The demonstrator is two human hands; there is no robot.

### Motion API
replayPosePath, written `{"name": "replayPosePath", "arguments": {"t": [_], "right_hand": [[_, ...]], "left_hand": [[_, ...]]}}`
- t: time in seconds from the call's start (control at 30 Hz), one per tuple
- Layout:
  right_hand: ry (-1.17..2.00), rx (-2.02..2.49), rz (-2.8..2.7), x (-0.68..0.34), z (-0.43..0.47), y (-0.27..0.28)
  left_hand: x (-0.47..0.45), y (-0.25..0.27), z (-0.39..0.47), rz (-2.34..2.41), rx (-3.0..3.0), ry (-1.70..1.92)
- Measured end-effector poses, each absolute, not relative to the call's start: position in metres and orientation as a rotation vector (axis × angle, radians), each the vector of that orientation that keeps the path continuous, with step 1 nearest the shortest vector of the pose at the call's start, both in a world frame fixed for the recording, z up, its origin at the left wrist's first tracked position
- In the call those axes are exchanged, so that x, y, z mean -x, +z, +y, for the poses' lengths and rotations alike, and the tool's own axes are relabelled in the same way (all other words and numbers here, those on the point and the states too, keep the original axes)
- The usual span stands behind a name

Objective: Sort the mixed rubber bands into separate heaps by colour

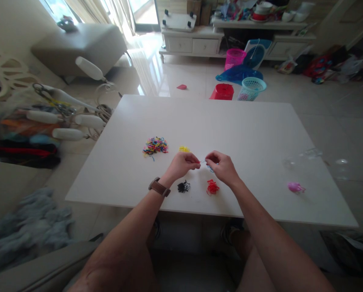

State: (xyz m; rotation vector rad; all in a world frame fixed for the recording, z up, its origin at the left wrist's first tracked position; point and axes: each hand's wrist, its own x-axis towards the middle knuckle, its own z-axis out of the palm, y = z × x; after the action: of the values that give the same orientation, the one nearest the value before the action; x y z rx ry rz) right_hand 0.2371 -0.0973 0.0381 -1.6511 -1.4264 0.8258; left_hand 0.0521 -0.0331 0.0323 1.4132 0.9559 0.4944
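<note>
Over the middle of the white table [230, 125], my left hand [183, 164] is closed in a pinch with a small red rubber band [199, 162] at its fingertips. My right hand [223, 167], also pinched, has a thin blue rubber band [203, 160] at its fingertips, close to the left ones. Blue bands [210, 168] lie partly hidden under my right hand. Behind my left hand is a yellow pile [184, 149]; nearer me lie a black pile [184, 186] and a red pile [212, 187]. A mixed-colour heap [155, 146] sits farther left.
A pink-purple item [295, 187] and clear bag-like plastic [310, 153] lie on the table's right side. Beyond the far edge stand a red stool or bin [223, 91] and a light-blue basket [252, 87]. A white branched lamp [90, 121] is beside the left edge.
</note>
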Motion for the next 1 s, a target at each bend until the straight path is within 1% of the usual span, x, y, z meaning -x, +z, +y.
{"name": "replayPosePath", "arguments": {"t": [0.17, 0.33, 0.43, 0.57, 0.7, 0.8, 1.0], "right_hand": [[0.661, 1.925, -1.440, -0.264, -0.094, 0.026], [0.660, 2.137, -1.597, -0.278, -0.093, 0.009], [0.672, 2.152, -1.629, -0.278, -0.093, 0.006], [0.574, 2.156, -1.625, -0.278, -0.093, 0.012], [0.515, 2.046, -1.571, -0.274, -0.093, 0.023], [0.609, 1.922, -1.536, -0.265, -0.094, 0.031], [0.993, 1.663, -1.526, -0.247, -0.097, 0.035]], "left_hand": [[-0.054, 0.029, -0.034, 0.982, -1.426, 0.469], [-0.055, 0.028, -0.036, 0.991, -1.414, 0.453], [-0.054, 0.029, -0.037, 0.995, -1.422, 0.440], [-0.052, 0.026, -0.037, 0.978, -1.419, 0.442], [-0.051, 0.023, -0.039, 0.944, -1.379, 0.455], [-0.052, 0.024, -0.040, 0.940, -1.364, 0.461], [-0.054, 0.025, -0.041, 0.937, -1.416, 0.458]]}}
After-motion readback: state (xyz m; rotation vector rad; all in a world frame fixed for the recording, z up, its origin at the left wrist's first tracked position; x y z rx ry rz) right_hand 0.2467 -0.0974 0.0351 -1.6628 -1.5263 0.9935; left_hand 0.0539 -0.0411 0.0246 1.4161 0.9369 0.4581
